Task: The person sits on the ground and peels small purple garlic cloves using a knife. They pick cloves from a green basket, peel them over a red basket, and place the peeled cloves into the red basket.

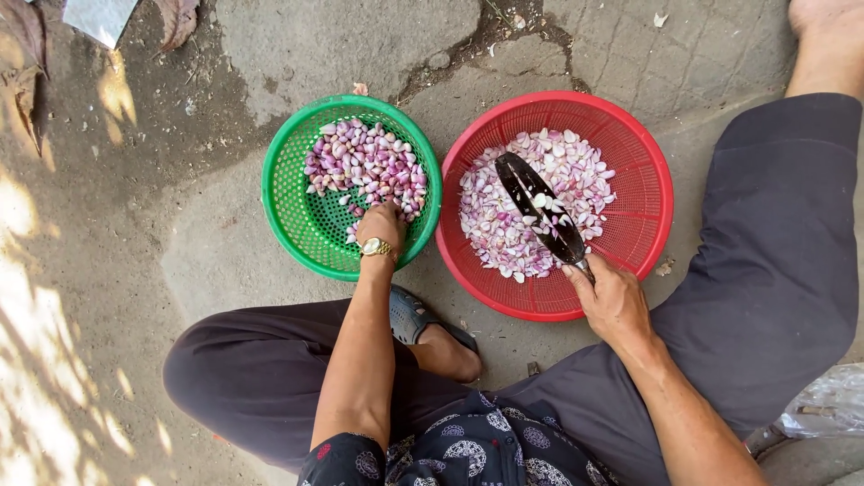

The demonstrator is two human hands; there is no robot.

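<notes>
The person sat on the concrete ground [270, 54] with two baskets in front of the knees. The left hand [382, 225] reached down into the green basket [288, 198], and its fingers were bent among the purple shallots [364, 166] at the near side of the heap. I could not tell if the fingers closed around one shallot or only touched them, because the back of the hand hid them. A gold watch [375, 247] was on the left wrist, just over the basket rim.

The right hand [612, 301] was closed around the handle of a knife [540, 209]. The dark blade lay flat over the pale peeled pieces [504, 229] in the red basket [643, 216], with its tip pointing away from the person. Some small pieces stuck on the blade. The right hand was at the near rim of the red basket.

The two baskets stood side by side and their rims were touching or almost touching. A foot in a grey sandal [409, 315] was just below the green basket, between the two arms. The person wore dark trousers [774, 243]. A clear plastic bag [828, 405] lay at the lower right edge.
</notes>
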